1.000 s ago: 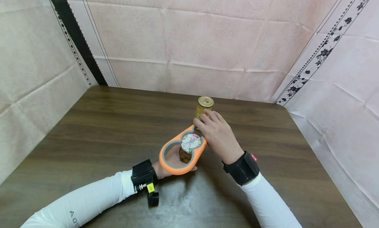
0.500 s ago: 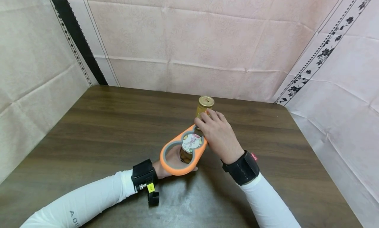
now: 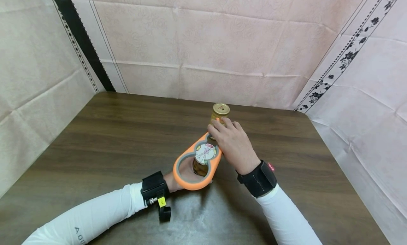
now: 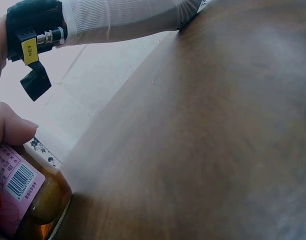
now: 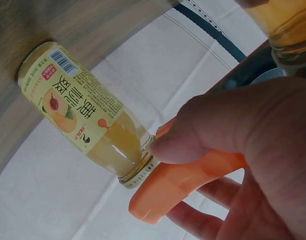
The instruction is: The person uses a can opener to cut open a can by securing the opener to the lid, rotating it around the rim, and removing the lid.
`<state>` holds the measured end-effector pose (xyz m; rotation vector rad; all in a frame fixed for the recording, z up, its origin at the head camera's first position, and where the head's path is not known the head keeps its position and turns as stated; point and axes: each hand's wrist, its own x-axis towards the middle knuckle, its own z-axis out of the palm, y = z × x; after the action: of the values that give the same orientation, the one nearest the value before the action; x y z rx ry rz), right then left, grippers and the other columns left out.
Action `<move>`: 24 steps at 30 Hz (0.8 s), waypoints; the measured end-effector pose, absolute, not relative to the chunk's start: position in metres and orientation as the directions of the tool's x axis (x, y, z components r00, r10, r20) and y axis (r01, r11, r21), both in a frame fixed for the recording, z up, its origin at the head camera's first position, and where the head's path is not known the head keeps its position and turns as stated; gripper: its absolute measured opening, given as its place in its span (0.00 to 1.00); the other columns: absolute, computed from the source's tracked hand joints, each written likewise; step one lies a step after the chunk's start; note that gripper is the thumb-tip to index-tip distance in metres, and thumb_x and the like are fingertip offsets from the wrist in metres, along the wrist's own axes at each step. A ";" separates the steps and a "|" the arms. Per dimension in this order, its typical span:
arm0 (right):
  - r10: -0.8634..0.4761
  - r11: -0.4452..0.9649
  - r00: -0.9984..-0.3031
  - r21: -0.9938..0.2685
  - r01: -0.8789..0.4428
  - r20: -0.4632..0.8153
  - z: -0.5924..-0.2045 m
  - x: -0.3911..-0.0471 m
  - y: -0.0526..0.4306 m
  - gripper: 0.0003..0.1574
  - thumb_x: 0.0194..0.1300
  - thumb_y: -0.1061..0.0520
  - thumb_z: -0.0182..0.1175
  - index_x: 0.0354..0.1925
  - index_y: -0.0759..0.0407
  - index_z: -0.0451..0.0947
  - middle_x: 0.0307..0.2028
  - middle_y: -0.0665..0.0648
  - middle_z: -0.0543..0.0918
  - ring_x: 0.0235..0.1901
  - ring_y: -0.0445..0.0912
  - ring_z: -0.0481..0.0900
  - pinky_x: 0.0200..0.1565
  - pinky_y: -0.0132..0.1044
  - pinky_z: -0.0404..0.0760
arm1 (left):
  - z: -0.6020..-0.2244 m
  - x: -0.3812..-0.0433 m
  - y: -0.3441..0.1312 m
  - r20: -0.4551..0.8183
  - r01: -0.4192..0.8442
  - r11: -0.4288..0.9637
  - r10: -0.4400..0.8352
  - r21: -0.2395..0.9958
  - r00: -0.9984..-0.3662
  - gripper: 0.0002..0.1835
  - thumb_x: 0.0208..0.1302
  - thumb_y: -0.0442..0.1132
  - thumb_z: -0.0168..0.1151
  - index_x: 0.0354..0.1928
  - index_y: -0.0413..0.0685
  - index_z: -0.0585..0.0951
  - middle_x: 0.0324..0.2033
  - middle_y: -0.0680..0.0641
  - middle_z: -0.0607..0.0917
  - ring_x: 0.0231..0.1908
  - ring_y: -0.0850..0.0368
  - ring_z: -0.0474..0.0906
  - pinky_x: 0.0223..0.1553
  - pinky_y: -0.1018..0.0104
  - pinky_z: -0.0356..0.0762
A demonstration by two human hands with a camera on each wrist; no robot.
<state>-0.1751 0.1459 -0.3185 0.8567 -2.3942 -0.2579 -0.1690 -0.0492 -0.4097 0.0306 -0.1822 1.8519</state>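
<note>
My left hand (image 3: 187,172) grips a glass jar of fruit (image 3: 200,168) with a pale printed lid; the pink barcode label (image 4: 20,182) shows in the left wrist view. Over its lid lies an orange jar opener (image 3: 217,163) with grey lining and openings of stepped size. My right hand (image 3: 233,144) grips the opener's handle (image 5: 175,187), thumb on one side and fingers on the other. The jar's lid sits within the opener's narrower middle opening. The left fingers are partly hidden behind the opener.
A second glass jar (image 3: 220,110), gold-lidded with a yellow peach label (image 5: 75,102), stands upright on the wooden table (image 3: 127,132) just beyond my right fingers. Pale patterned cloth (image 3: 222,43) hangs behind the table and along both sides.
The opener's wide near end has swung slightly right and toward me around the jar lid. My right wrist has shifted a little left; the left arm stays put.
</note>
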 end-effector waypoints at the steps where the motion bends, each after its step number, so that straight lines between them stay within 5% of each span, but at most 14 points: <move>1: -0.631 0.776 -0.629 0.358 -0.520 0.454 -0.318 -0.175 0.146 0.19 0.64 0.70 0.64 0.51 0.54 0.77 0.57 0.54 0.82 0.58 0.54 0.78 0.50 0.47 0.81 | -0.409 -0.169 -0.049 0.107 -0.954 -0.269 0.953 -0.134 -0.284 0.24 0.81 0.49 0.46 0.68 0.41 0.70 0.59 0.41 0.80 0.56 0.48 0.78 0.64 0.53 0.74; 5: -0.628 0.778 -0.634 0.350 -0.522 0.451 -0.317 -0.176 0.145 0.19 0.65 0.69 0.65 0.51 0.53 0.77 0.59 0.54 0.82 0.58 0.54 0.77 0.49 0.48 0.81 | -0.408 -0.169 -0.047 0.067 -0.935 -0.221 0.966 -0.279 -0.248 0.26 0.78 0.49 0.54 0.66 0.37 0.73 0.57 0.40 0.81 0.55 0.48 0.78 0.63 0.60 0.73; 10: -0.625 0.780 -0.639 0.339 -0.526 0.448 -0.317 -0.178 0.144 0.19 0.64 0.69 0.65 0.51 0.53 0.77 0.63 0.55 0.80 0.59 0.55 0.77 0.49 0.48 0.81 | -0.409 -0.169 -0.046 0.092 -0.943 -0.274 0.951 -0.187 -0.294 0.28 0.80 0.52 0.48 0.68 0.38 0.71 0.60 0.41 0.79 0.58 0.50 0.78 0.65 0.64 0.72; 16: -0.624 0.781 -0.646 0.346 -0.520 0.439 -0.317 -0.180 0.144 0.22 0.64 0.68 0.66 0.53 0.51 0.77 0.66 0.56 0.76 0.60 0.56 0.77 0.50 0.50 0.82 | -0.408 -0.170 -0.043 0.090 -0.919 -0.394 0.915 -0.022 -0.394 0.28 0.81 0.54 0.41 0.76 0.53 0.61 0.64 0.45 0.78 0.61 0.53 0.77 0.63 0.63 0.73; 22: -0.631 0.775 -0.635 0.385 -0.501 0.446 -0.317 -0.181 0.144 0.22 0.64 0.68 0.66 0.53 0.50 0.78 0.66 0.55 0.77 0.56 0.55 0.76 0.46 0.47 0.79 | -0.409 -0.175 -0.039 0.109 -0.938 -0.335 0.933 -0.090 -0.343 0.28 0.78 0.53 0.53 0.69 0.41 0.72 0.62 0.44 0.79 0.59 0.53 0.78 0.62 0.65 0.73; 24: -0.638 0.770 -0.623 0.401 -0.497 0.453 -0.317 -0.182 0.144 0.22 0.65 0.68 0.65 0.53 0.49 0.78 0.66 0.54 0.77 0.53 0.55 0.76 0.43 0.45 0.78 | -0.409 -0.174 -0.040 0.162 -0.863 -0.440 0.897 0.249 -0.411 0.33 0.74 0.45 0.61 0.75 0.43 0.64 0.67 0.50 0.75 0.63 0.61 0.75 0.64 0.70 0.70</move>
<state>-0.1819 0.1440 -0.3173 0.8455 -2.3747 -0.3164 -0.1744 -0.0398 -0.4090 0.3256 0.1512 2.0033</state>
